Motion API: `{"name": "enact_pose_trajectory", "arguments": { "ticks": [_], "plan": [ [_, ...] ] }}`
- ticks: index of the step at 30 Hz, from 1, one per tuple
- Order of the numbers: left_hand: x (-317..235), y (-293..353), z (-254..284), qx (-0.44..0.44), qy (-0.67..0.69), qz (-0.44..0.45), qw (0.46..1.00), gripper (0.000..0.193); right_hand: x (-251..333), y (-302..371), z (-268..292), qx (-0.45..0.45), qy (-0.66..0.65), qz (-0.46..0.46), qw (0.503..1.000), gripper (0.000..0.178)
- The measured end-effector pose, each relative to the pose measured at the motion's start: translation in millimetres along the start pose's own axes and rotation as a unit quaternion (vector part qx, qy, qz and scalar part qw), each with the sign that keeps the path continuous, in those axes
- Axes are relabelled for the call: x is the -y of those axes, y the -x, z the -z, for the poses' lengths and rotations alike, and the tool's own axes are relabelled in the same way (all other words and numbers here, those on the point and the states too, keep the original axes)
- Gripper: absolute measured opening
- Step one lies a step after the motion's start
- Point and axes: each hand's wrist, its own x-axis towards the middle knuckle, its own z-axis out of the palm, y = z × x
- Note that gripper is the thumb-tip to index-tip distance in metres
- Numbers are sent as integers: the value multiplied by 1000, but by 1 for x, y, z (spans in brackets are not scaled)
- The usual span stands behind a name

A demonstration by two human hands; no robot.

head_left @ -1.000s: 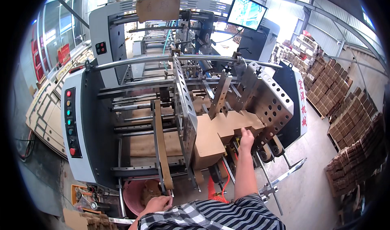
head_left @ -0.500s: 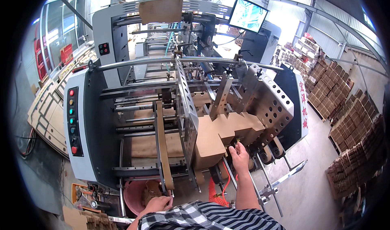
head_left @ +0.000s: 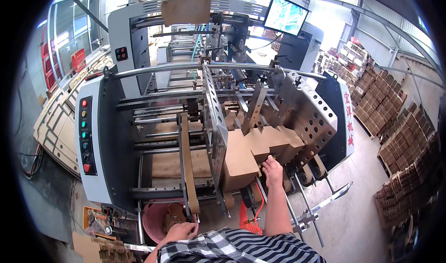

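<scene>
A stack of brown cardboard blanks (head_left: 239,163) with a notched front sits in the machine's feeder, between an upright perforated metal plate (head_left: 215,123) and a second slanted perforated plate (head_left: 316,109). My right hand (head_left: 273,172) is at the notch in the stack's front, fingers bent close to the cardboard; whatever lies between them is hidden. Low on the left, my left hand (head_left: 182,231) has its fingers curled together beside the lower end of a tan feed belt (head_left: 189,179), over the rim of a pink tub (head_left: 151,226). What it holds, if anything, I cannot make out.
A button panel (head_left: 85,135) is on the machine's left side. Metal rods (head_left: 306,212) jut out at the front right, and an orange coiled hose (head_left: 246,216) hangs below. Stacked cardboard (head_left: 378,95) stands on the right. A monitor (head_left: 285,16) hangs above the machine.
My right hand has shifted slightly up at the notch of the cardboard stack. My left hand stays near the belt end, its fingers a little more curled. The whole view has moved slightly.
</scene>
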Motion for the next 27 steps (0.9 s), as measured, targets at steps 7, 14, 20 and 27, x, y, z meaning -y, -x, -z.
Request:
{"name": "enact_pose_trajectory", "arguments": {
  "ticks": [7,14,20,27],
  "plan": [
    [3,-1,-3,-13,-6,-6,1000,41,7,-31,-3,-8,-138,-32,990,81],
    [4,1,-5,-29,3,-10,1000,39,-1,-53,-4,-21,-111,-67,991,81],
    [7,-2,-8,-32,7,-14,999,38,-13,-67,2,-20,-120,-73,990,78],
    [6,-1,-7,-42,7,-22,999,37,-13,-75,-2,-73,-131,-63,987,38]
  ]
}}
